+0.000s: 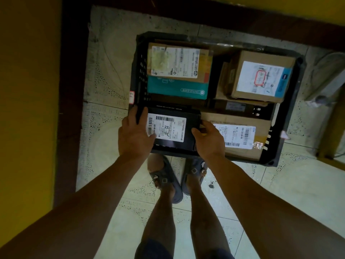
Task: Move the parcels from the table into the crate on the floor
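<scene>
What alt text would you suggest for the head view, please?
The left hand and right hand hold a black parcel in the near-left corner of a black crate on the floor, beside cardboard parcels.

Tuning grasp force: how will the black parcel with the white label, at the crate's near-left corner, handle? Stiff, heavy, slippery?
Probably stiff: the black parcel shows a flat top and straight edges between the left hand and the right hand. Possibly a bit slippery: its dark surface shows a faint sheen. Weight is unclear; the two-handed hold hints at bulk, not necessarily heaviness.
</scene>
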